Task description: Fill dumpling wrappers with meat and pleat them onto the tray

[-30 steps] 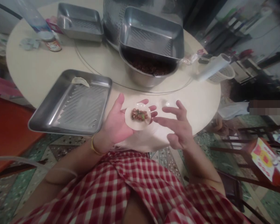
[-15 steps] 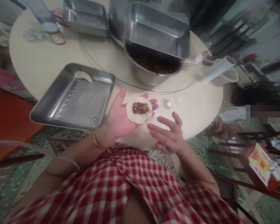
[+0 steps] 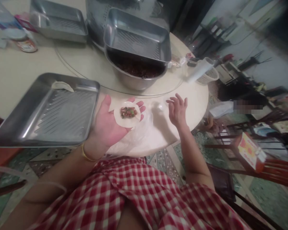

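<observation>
My left hand [image 3: 105, 123] is palm up with its fingers stretched out beneath a round dumpling wrapper [image 3: 118, 119], which it holds. A heap of chopped filling [image 3: 129, 112] with green and reddish bits lies in the middle of the wrapper, which is flat and unfolded. My right hand [image 3: 178, 110] is open with nothing in it, fingers apart, above the table at the right. Beside its fingertips is a small shiny whitish thing [image 3: 160, 107], too blurred to name. One folded dumpling [image 3: 62, 86] lies at the far side of a metal tray [image 3: 45, 142] on my left.
A metal bowl [image 3: 134, 83] of dark filling stands ahead, with an empty metal tray [image 3: 136, 40] propped over it. Another tray [image 3: 60, 28], a jar [image 3: 25, 41] and a bottle stand far left. A white basket [image 3: 210, 76] sits at the right edge. Chairs stand to the right.
My right hand has moved away from the wrapper, forward and to the right. My left hand still carries the filled wrapper. The view has turned rightward, so the table appears shifted left.
</observation>
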A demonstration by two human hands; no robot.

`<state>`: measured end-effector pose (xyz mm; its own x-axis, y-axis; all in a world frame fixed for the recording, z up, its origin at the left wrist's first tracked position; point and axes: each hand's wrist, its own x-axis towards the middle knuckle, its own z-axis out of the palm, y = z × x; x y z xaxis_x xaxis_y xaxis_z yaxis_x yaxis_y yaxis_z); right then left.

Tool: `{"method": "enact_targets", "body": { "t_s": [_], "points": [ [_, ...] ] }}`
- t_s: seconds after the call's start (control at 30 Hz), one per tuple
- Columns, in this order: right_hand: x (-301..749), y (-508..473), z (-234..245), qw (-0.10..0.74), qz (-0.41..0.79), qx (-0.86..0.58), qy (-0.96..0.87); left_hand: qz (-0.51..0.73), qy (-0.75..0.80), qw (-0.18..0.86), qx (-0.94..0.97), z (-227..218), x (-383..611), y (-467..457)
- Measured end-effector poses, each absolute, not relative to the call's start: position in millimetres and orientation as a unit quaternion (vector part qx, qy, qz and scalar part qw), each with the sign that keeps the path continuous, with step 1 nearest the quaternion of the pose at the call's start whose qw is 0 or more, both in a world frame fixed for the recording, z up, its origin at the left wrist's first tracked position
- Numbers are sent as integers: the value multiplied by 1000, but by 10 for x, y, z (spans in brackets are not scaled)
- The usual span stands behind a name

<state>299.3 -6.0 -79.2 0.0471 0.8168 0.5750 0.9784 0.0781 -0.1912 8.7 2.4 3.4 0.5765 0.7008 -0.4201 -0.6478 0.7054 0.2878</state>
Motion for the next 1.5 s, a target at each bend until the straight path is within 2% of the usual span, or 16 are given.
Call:
{"method": "enact_targets", "body": {
  "t_s": [0.1,0.2,0.27,0.37,0.43,0.5,0.6,0.77,0.97,1.13,1.33,1.5],
  "points": [
    [3063,44,-932,245,-117,-688,-673,395,283,872,55,65,108,19],
    [3093,58,-909,247,-114,-688,-672,401,278,871,53,59,117,31],
    [3063,7,-812,295,-142,-676,-661,402,271,873,46,41,121,46],
    [2843,-177,-601,417,-181,-625,-634,396,255,881,40,14,129,66],
    [2569,-343,-462,469,-152,-574,-653,393,247,885,41,-4,137,71],
    [2245,-487,-362,485,-121,-492,-713,390,235,889,40,-22,146,63],
    [1802,-558,-313,442,-100,-410,-791,382,215,898,37,-46,154,24],
    [1437,-377,-371,388,-134,-408,-815,367,199,908,36,-64,146,-46],
    [1371,-361,-392,382,-135,-374,-834,365,186,912,29,-8,92,-33],
    [1497,-511,-443,339,-136,-347,-864,396,195,897,31,19,12,12],
    [1632,-560,-465,381,-121,-337,-852,389,177,904,28,-32,-9,24],
    [1648,-530,-499,323,-131,-340,-874,382,193,902,49,0,-11,15]
  ]
}}
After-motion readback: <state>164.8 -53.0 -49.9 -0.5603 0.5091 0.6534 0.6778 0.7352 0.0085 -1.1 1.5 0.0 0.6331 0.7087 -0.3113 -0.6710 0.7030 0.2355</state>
